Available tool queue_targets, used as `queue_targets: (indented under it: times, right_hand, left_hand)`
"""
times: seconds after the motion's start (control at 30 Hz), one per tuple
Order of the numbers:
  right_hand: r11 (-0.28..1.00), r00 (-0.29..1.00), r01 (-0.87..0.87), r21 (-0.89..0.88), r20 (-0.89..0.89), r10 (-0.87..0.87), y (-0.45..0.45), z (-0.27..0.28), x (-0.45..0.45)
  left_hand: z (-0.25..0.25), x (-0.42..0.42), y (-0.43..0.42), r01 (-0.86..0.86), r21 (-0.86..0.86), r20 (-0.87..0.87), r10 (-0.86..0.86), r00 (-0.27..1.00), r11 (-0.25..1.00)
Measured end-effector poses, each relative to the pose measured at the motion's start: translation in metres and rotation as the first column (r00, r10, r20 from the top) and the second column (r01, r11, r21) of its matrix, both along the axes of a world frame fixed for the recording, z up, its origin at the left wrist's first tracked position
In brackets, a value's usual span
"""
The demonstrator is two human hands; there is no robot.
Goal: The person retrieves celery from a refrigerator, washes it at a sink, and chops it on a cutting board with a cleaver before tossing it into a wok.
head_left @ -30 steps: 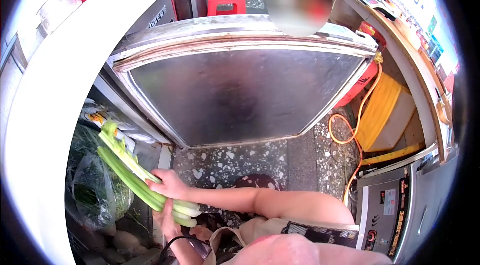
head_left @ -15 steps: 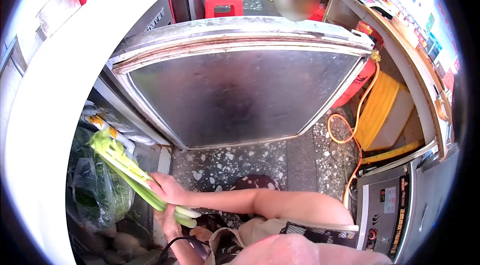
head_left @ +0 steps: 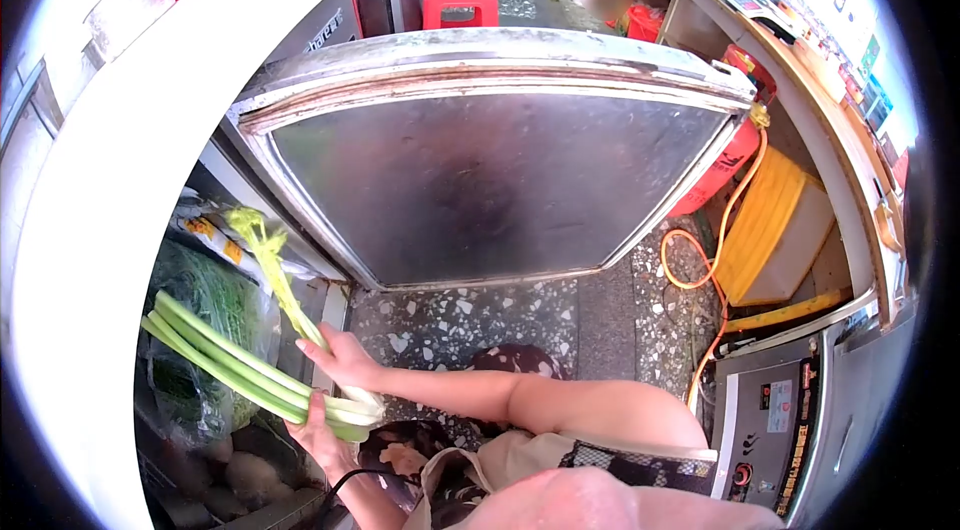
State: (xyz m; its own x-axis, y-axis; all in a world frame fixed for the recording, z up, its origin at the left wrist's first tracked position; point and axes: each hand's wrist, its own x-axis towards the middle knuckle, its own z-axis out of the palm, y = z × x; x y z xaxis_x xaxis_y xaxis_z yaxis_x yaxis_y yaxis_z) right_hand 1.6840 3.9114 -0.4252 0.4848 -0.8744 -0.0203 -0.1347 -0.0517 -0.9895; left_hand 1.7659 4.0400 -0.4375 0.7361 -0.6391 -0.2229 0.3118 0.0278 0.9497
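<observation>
My left hand (head_left: 318, 433) is closed round the lower end of a bundle of green celery stalks (head_left: 232, 363), whose pale bases point toward my lap. Just above it, my right hand (head_left: 345, 362) grips a single thinner celery stalk (head_left: 283, 292) with yellowish leaves at its tip. This stalk stands apart from the bundle at the top, while its pale base reaches down beside the bundle's bases. Behind the celery, clear plastic bags of leafy greens (head_left: 205, 305) lie inside the open fridge. Round brownish produce (head_left: 252, 478) sits below them.
The open fridge door (head_left: 490, 185) stands across the space in front of me. Beyond it are a red stool (head_left: 460, 0) and a blurred person. To the right are a red gas cylinder (head_left: 715, 175), an orange hose (head_left: 690, 282), a yellow-sided box (head_left: 765, 225) and a steel appliance (head_left: 765, 430).
The leafy yellowish stalk has been drawn apart from the bundle and now angles up in my right hand. The bundle in my left hand has swung lower and to the left.
</observation>
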Motion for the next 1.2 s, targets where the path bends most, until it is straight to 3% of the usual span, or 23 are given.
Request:
queue_targets:
  times: [0.07, 0.13, 0.2, 0.27, 0.3, 0.37, 0.4, 0.53, 0.57, 0.6, 0.63, 0.67, 0.7, 0.73, 0.8, 0.83, 0.87, 0.93, 1.03, 1.1, 1.2]
  right_hand:
    - [1.0, 0.997, -0.014, -0.009, 0.072, 0.015, 0.004, -0.005, 0.004]
    - [0.989, 0.99, -0.077, -0.128, 0.105, 0.091, 0.01, -0.013, 0.008]
    - [0.992, 0.995, -0.063, -0.111, 0.066, 0.071, 0.007, -0.02, 0.01]
    - [0.97, 0.997, -0.076, 0.232, -0.005, 0.079, -0.001, -0.021, 0.006]
    - [0.925, 0.998, -0.003, 0.38, -0.056, 0.026, -0.01, -0.032, 0.011]
    - [0.879, 0.998, 0.065, 0.472, -0.03, -0.057, -0.025, -0.055, 0.015]
    - [0.821, 0.99, 0.126, 0.557, -0.012, -0.144, -0.028, -0.064, 0.018]
    - [0.821, 0.995, 0.087, 0.564, -0.01, -0.098, -0.023, -0.079, 0.03]
    - [0.803, 0.976, 0.165, 0.572, 0.02, -0.215, -0.026, -0.097, 0.035]
    - [0.826, 0.996, 0.016, 0.563, 0.06, -0.06, -0.039, -0.112, 0.027]
    - [0.755, 0.994, 0.013, 0.655, 0.07, -0.078, -0.052, -0.096, 0.022]
    - [0.782, 0.996, -0.024, 0.623, -0.052, 0.072, -0.056, -0.081, 0.005]
    - [0.588, 0.937, -0.316, 0.745, 0.342, 0.071, -0.057, -0.086, 0.003]
    - [0.468, 0.878, -0.46, 0.754, 0.466, 0.112, -0.049, -0.055, -0.001]
    - [0.384, 0.792, -0.585, 0.714, 0.606, 0.078, -0.033, -0.022, -0.001]
    - [0.437, 0.789, -0.586, 0.682, 0.603, 0.117, -0.034, -0.027, 0.004]
    - [0.49, 0.789, -0.582, 0.649, 0.597, 0.145, -0.032, -0.025, 0.006]
    - [0.49, 0.716, -0.627, 0.605, 0.696, 0.057, -0.032, -0.026, 0.005]
    - [0.498, 0.676, -0.632, 0.593, 0.736, -0.019, -0.036, -0.024, 0.004]
    - [0.779, 0.722, -0.421, 0.464, 0.692, -0.021, -0.026, -0.008, 0.005]
    - [0.941, 0.811, -0.234, 0.245, 0.583, 0.05, -0.021, -0.017, 0.008]
  left_hand:
    - [0.013, -0.006, 0.004, 0.123, -0.089, -0.157, -0.136, 0.978, 0.988]
    - [0.016, -0.014, 0.003, 0.092, -0.085, -0.16, -0.105, 0.982, 0.992]
    - [0.003, -0.012, 0.002, 0.095, -0.093, -0.177, -0.11, 0.978, 0.991]
    - [0.001, -0.006, 0.005, 0.074, -0.069, -0.11, -0.082, 0.991, 0.995]
    - [0.003, -0.002, 0.011, -0.009, -0.036, -0.079, 0.006, 0.997, 0.999]
    - [0.022, -0.003, 0.017, -0.194, -0.047, 0.019, 0.195, 0.981, 0.98]
    - [0.022, 0.004, 0.022, -0.203, -0.1, 0.025, 0.207, 0.978, 0.974]
    - [0.036, 0.001, 0.032, -0.286, -0.094, 0.082, 0.294, 0.952, 0.953]
    - [0.034, 0.001, 0.035, -0.293, -0.102, 0.137, 0.305, 0.942, 0.951]
    - [0.035, 0.003, 0.044, -0.304, -0.088, 0.198, 0.316, 0.928, 0.949]
    - [0.044, 0.007, 0.054, -0.335, -0.072, 0.176, 0.343, 0.923, 0.939]
    - [0.053, 0.007, 0.062, -0.351, -0.095, 0.161, 0.362, 0.918, 0.932]
    - [0.061, 0.009, 0.064, -0.358, -0.051, 0.183, 0.361, 0.914, 0.932]
    - [0.064, 0.013, 0.064, -0.313, -0.002, 0.183, 0.308, 0.934, 0.95]
    - [0.055, 0.01, 0.053, -0.21, -0.002, 0.189, 0.206, 0.96, 0.978]
    - [0.054, 0.002, 0.04, -0.233, -0.001, 0.208, 0.228, 0.951, 0.973]
    - [0.048, 0.001, 0.033, -0.14, -0.01, 0.161, 0.14, 0.977, 0.99]
    - [0.025, 0.0, 0.025, 0.012, -0.016, 0.096, -0.01, 0.995, 1.0]
    - [0.016, -0.017, -0.002, 0.068, -0.058, 0.021, -0.067, 0.998, 0.996]
    - [0.004, -0.023, -0.021, 0.065, -0.103, -0.015, -0.067, 0.998, 0.993]
    - [-0.009, -0.023, -0.034, 0.033, -0.146, -0.071, -0.044, 0.997, 0.989]
